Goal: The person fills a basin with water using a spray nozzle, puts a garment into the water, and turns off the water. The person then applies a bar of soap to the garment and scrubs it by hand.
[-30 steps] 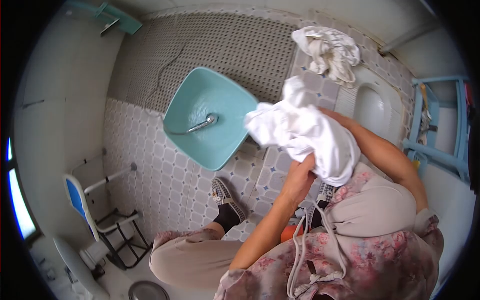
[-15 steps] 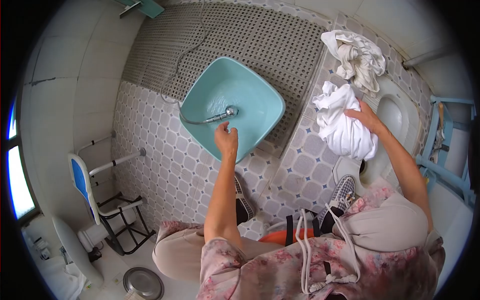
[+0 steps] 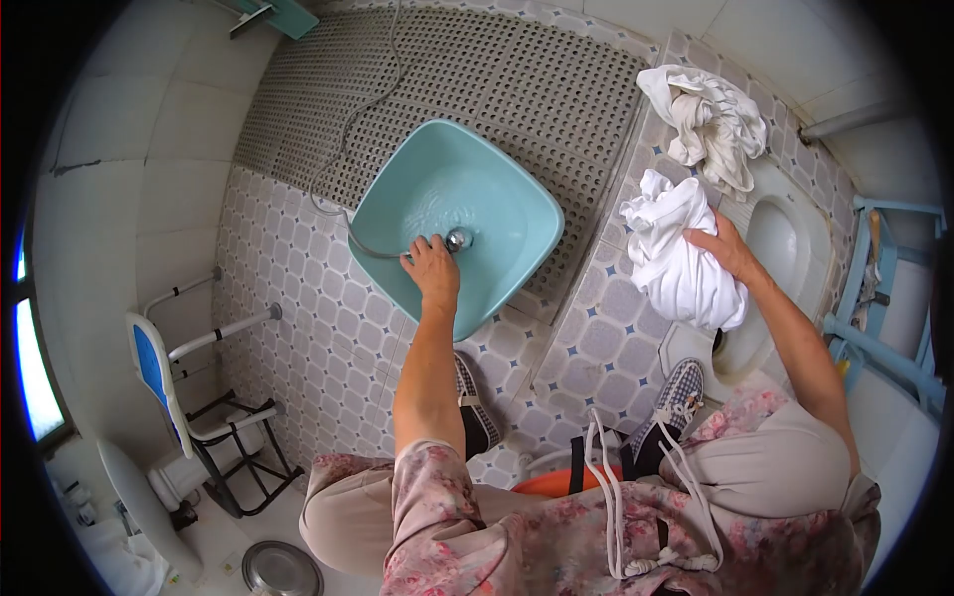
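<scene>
Saw a turquoise basin [image 3: 509, 230] mid-frame; at right, a bunched white cloth [image 3: 681, 266], probably soft, best scooped whole, pinched in the right hand [image 3: 728, 248]; in the basin, a chrome shower head [image 3: 458, 239], probably slippery, best taken lower-left, partly under the curled left hand [image 3: 433, 270]; could not tell if gripping.

- A white ceramic squat toilet [image 3: 781, 238] sits in the grey-tiled floor [image 3: 318, 298].
- A pale-blue open-framed rack [image 3: 880, 351] stands right of the toilet.
- A grey perforated mat [image 3: 477, 74] lies left of the toilet.
</scene>
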Demonstrator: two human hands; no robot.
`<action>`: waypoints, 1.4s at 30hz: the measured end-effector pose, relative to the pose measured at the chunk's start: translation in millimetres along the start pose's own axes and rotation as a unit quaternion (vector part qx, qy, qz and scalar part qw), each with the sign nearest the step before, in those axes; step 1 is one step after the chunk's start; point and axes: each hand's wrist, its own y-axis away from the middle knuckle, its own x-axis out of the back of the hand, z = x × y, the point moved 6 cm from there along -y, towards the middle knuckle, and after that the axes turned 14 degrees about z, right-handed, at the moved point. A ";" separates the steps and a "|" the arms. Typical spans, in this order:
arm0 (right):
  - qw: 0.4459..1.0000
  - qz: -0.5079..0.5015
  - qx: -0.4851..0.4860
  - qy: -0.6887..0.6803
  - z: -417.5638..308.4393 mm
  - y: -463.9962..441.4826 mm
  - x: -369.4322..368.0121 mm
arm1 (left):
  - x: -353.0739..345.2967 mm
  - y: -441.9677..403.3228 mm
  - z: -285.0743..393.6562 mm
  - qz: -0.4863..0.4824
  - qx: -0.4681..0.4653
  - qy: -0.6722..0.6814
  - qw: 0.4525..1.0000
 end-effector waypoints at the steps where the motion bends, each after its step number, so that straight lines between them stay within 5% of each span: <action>1: 1.000 -0.005 -0.001 0.003 -0.8 -0.5 -0.2 | 2.0 1.8 2.9 0.002 -0.024 0.008 1.000; 6: 1.000 0.002 -0.008 -0.001 0.5 -0.9 -1.7 | 28.0 15.3 13.5 0.023 -0.140 0.062 0.988; 12: 1.000 0.002 -0.026 0.001 1.8 0.6 0.4 | 32.1 13.1 1.1 -0.061 -0.151 0.101 0.981; 21: 0.999 -0.002 -0.043 -0.030 3.3 0.1 -2.4 | 21.6 23.3 -7.4 -0.041 -0.182 0.050 0.981; 33: 0.999 -0.009 -0.030 -0.037 -4.1 2.3 -2.4 | 15.1 38.1 -4.8 -0.169 -0.135 0.092 0.972; 42: 0.999 -0.007 -0.028 -0.026 2.8 -0.6 -0.1 | 19.9 53.5 -0.4 -0.150 -0.105 0.071 0.981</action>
